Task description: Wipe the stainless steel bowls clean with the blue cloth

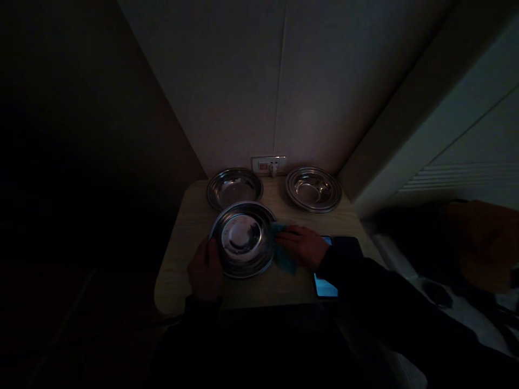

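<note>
A shiny metal plate [241, 237], deep and round, is tilted up a little over the near middle of the small table. My left hand [205, 269] grips its left rim, thumb over the edge. At the plate's right rim, my right hand [302, 246] presses a blue-green cloth [286, 260] against the metal, with the fingers closed on the cloth. Behind this plate lies another metal plate [235, 186], its front edge partly covered. To the back right rests a stack of metal plates [313, 189].
A phone [326, 286] with a lit screen lies partly under my right sleeve, beside a dark flat object [347, 246]. On the wall behind the wooden table [178, 270] is a socket [268, 165] with a plug in it. The room is dim.
</note>
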The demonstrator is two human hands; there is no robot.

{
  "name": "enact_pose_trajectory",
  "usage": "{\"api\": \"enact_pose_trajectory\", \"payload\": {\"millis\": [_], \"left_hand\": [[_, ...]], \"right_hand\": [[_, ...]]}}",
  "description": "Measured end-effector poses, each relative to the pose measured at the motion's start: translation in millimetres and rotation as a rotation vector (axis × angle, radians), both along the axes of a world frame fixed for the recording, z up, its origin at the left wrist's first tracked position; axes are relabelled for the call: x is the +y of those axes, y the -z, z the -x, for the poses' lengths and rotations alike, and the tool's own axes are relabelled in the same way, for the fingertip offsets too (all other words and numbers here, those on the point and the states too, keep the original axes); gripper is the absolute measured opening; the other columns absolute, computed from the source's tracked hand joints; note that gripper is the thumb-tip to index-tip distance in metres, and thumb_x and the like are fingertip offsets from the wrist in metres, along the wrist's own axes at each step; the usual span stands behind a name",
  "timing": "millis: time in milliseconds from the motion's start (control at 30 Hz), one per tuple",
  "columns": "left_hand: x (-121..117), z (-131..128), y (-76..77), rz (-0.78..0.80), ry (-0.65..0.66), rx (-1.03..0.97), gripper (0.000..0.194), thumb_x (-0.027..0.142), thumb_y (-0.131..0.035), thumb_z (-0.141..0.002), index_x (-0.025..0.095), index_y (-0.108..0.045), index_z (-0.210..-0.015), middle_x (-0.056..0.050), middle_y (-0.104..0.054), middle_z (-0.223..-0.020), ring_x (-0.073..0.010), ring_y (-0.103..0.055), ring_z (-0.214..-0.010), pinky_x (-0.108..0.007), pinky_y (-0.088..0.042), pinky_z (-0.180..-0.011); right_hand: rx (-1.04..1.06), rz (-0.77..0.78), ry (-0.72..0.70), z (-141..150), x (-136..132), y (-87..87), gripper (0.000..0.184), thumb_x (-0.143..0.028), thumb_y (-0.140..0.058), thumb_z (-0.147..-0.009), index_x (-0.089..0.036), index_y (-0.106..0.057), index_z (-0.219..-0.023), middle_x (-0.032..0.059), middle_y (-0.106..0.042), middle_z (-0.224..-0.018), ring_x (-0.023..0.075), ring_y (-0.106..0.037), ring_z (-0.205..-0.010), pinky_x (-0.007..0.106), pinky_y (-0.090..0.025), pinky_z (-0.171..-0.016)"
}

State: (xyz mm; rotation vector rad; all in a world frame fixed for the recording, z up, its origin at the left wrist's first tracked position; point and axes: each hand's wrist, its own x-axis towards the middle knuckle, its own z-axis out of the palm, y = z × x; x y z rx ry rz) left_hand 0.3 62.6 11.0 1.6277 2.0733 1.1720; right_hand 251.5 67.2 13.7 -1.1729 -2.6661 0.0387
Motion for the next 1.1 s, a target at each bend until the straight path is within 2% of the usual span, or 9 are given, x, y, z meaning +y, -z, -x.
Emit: {"api": "enact_pose_trajectory", "payload": {"millis": [133, 233, 433, 667, 900, 1100], "left_hand": [[-7, -1, 3.4, -0.022, -0.067, -0.05, 0.032, 0.035, -0.041, -0.083, 0.016, -0.065, -0.094, -0.007, -0.069, -0.091, -0.0151, -0.063, -0.082, -0.023, -0.048, -0.07], [-14, -4, 4.3, -0.033, -0.063, -0.054, 0.033, 0.035, -0.043, -0.083, 0.016, -0.065, -0.098, -0.008, -0.069, -0.093, -0.0161, -0.063, -0.082, -0.024, -0.048, -0.069], [-24, -6, 6.1, -0.061, -0.025, -0.026, 0.032, 0.034, -0.044, -0.082, 0.018, -0.064, -0.101, -0.008, -0.069, -0.094, -0.0167, -0.064, -0.084, -0.024, -0.049, -0.069], [-36, -7, 12.9, -0.093, 0.006, 0.016, 0.032, 0.032, -0.042, -0.084, 0.018, -0.064, -0.104, -0.008, -0.07, -0.092, -0.0169, -0.065, -0.081, -0.024, -0.05, -0.066], [-40, -15, 12.4, -0.127, 0.051, 0.054, 0.033, 0.033, -0.042, -0.084, 0.018, -0.064, -0.103, -0.008, -0.07, -0.093, -0.0164, -0.065, -0.081, -0.023, -0.05, -0.067], [-41, -18, 12.0, -0.128, 0.096, 0.073, 0.033, 0.032, -0.042, -0.083, 0.018, -0.064, -0.104, -0.008, -0.07, -0.092, -0.0162, -0.066, -0.077, -0.023, -0.051, -0.065]], "right_hand": [[0.146, -0.039, 0.107, -4, -11, -6.1, 0.034, -0.024, -0.04, -0.089, -0.013, -0.056, -0.116, 0.0086, -0.059, -0.116, 0.0226, -0.048, -0.104, 0.039, -0.043, -0.088], [0.159, -0.023, 0.154, 2, -21, -2.9, 0.034, -0.023, -0.042, -0.087, -0.014, -0.056, -0.117, 0.0084, -0.058, -0.118, 0.0237, -0.048, -0.105, 0.04, -0.043, -0.088], [0.149, 0.004, 0.17, 17, -37, 9.6, 0.035, -0.019, -0.046, -0.084, -0.015, -0.056, -0.117, 0.0094, -0.058, -0.119, 0.0244, -0.046, -0.107, 0.041, -0.042, -0.087], [0.146, 0.014, 0.166, 22, -45, 7.1, 0.035, -0.019, -0.045, -0.084, -0.015, -0.056, -0.117, 0.0103, -0.057, -0.119, 0.0243, -0.046, -0.107, 0.04, -0.042, -0.086], [0.076, 0.025, 0.211, 30, -45, 3.3, 0.033, -0.019, -0.048, -0.084, -0.015, -0.056, -0.116, 0.0119, -0.058, -0.117, 0.0257, -0.047, -0.105, 0.04, -0.041, -0.08], [-0.056, 0.156, 0.284, 45, -38, -1.0, 0.032, -0.017, -0.048, -0.083, -0.015, -0.056, -0.114, 0.0107, -0.058, -0.116, 0.0277, -0.046, -0.106, 0.041, -0.039, -0.078]]}}
